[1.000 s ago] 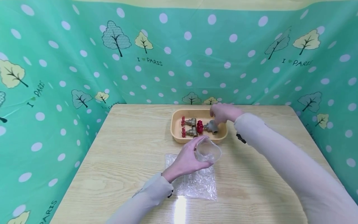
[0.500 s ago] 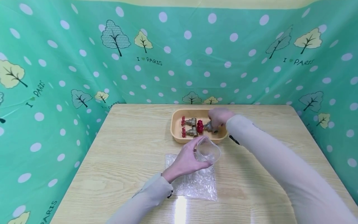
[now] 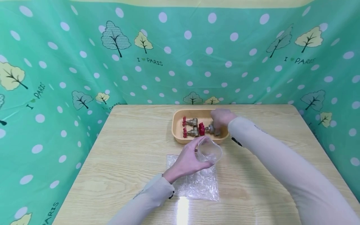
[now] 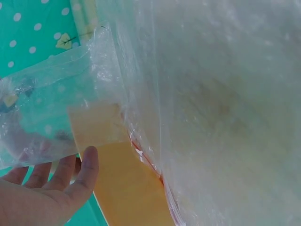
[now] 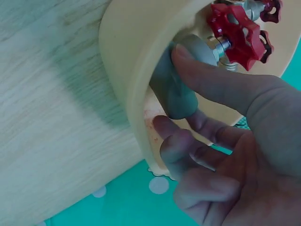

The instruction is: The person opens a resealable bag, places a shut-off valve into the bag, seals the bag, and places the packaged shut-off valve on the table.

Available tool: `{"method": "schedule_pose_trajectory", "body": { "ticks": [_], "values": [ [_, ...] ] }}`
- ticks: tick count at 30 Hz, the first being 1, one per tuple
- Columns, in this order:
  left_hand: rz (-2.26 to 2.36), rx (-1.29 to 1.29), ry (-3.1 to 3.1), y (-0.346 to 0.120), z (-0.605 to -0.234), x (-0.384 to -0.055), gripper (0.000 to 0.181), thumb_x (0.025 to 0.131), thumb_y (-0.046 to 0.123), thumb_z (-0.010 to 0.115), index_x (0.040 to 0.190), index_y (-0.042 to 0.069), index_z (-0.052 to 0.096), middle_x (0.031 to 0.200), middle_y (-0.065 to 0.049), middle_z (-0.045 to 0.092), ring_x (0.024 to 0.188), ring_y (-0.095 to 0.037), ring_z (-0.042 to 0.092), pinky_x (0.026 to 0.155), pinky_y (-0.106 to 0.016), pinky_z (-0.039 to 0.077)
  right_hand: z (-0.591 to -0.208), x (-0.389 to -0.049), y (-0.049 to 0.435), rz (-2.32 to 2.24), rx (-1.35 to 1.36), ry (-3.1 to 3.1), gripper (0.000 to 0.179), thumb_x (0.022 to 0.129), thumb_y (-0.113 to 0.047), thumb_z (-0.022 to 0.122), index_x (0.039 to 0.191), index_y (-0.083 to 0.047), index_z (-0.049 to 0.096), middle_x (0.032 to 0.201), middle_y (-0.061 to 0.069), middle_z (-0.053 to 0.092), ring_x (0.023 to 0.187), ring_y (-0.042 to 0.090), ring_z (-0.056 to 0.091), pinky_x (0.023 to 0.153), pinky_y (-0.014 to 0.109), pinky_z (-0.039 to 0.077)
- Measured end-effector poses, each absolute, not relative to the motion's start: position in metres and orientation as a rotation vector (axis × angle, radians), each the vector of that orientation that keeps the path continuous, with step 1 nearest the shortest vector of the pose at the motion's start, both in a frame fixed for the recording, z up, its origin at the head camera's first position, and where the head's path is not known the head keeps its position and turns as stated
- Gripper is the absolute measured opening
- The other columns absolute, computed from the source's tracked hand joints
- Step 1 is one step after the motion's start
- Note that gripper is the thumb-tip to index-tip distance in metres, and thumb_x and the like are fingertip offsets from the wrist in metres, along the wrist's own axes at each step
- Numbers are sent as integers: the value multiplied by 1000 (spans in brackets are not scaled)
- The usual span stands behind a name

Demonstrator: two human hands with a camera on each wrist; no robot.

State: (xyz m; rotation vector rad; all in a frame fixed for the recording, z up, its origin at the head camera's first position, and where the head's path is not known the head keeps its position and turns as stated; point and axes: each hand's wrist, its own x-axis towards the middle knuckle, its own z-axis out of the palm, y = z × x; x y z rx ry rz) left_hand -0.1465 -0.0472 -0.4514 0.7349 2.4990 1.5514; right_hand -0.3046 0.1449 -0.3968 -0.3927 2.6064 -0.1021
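My left hand (image 3: 187, 161) holds up the mouth of a clear plastic bag (image 3: 198, 187), thumb and fingers spread around the round opening. The rest of that bag lies flat on the table. At the right end of a beige plastic bin (image 3: 176, 137), my right hand (image 3: 220, 118) grips the grey metal body of a gate valve (image 5: 173, 89). Its thumb presses one side of the body while fingertips curl at the other, as the right wrist view shows. The valve's red handwheel (image 3: 201, 128) points left inside the bin.
Two smaller brass valves, a rear one (image 3: 192, 122) and a front one (image 3: 191, 132), lie in the bin's left half with red handwheels. The bin stands near the back edge of the wooden table (image 3: 126, 150). A green dotted curtain (image 3: 168, 56) hangs behind.
My right hand has lowered into the bin and closed around the gate valve's body. The valve's handwheel has shifted very slightly right. The left hand and bag have stayed almost still.
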Motion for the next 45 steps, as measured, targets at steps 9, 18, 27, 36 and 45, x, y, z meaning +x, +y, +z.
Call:
{"method": "schedule_pose_trajectory", "body": {
  "ticks": [9, 18, 27, 36, 45],
  "values": [
    [1577, 733, 2481, -48, -452, -148, 90, 76, 33, 92, 155, 18, 49, 144, 5, 59, 131, -29, 58, 104, -39, 51, -391, -296, 147, -253, -246, 2614, 50, 70, -10, 95, 109, -5, 64, 103, 11, 65, 94, 30, 62, 80, 40, 58],
    [1583, 718, 2480, -47, -452, -149, 87, 75, 33, 92, 151, 22, 52, 139, 6, 62, 122, -30, 63, 95, -36, 55, -395, -295, 153, -405, -192, 2629, 41, 72, -8, 93, 100, -3, 64, 97, 11, 64, 84, 26, 59, 71, 33, 55],
    [1616, 737, 2463, -47, -453, -148, 88, 77, 36, 91, 153, 19, 51, 142, -4, 62, 123, -31, 62, 97, -35, 55, -399, -291, 157, -486, -232, 2634, 40, 72, -9, 94, 99, -1, 65, 97, 13, 67, 86, 27, 62, 73, 34, 56],
    [1602, 730, 2471, -47, -454, -148, 90, 78, 37, 91, 155, 19, 49, 144, -3, 60, 125, -29, 61, 97, -37, 54, -397, -284, 158, -504, -276, 2681, 41, 74, -6, 90, 109, -1, 67, 103, 13, 67, 94, 31, 62, 82, 41, 56],
    [1609, 730, 2463, -48, -453, -148, 94, 78, 37, 91, 158, 16, 46, 146, -8, 59, 126, -30, 60, 98, -38, 54, -388, -282, 162, -488, -287, 2660, 27, 80, -8, 87, 100, -3, 70, 93, 11, 69, 84, 26, 64, 71, 35, 57]
  ]
}}
